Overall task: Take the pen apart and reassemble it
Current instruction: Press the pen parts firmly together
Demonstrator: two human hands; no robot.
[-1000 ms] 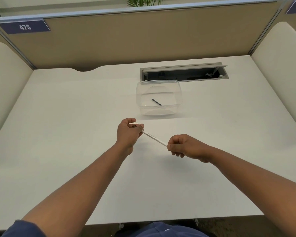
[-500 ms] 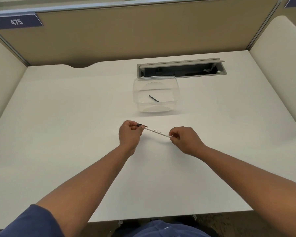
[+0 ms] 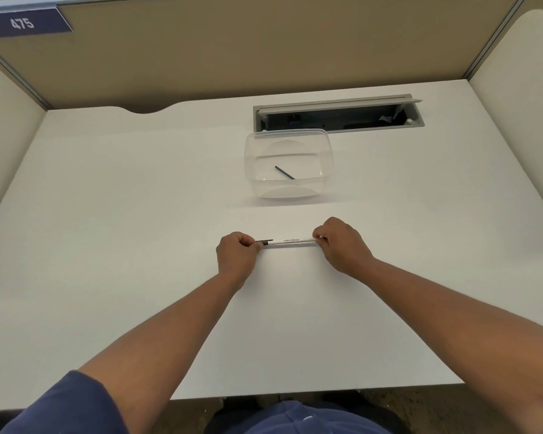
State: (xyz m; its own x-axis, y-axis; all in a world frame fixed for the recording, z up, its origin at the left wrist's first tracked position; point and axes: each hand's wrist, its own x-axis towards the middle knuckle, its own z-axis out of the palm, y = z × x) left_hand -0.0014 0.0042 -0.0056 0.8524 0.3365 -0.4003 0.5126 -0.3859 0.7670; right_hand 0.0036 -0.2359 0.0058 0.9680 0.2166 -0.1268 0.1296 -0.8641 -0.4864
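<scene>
White pen level between hands, left hand pinching capped end, right hand pinching other

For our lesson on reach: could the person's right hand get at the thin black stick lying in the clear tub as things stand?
Probably yes. The clear tub has no lid on, and bare table lies between. But the right hand holds the pen, so that grip must be let go first.

White pen (black cap end); clear container, black rod; white desk; navy sleeve.
</scene>
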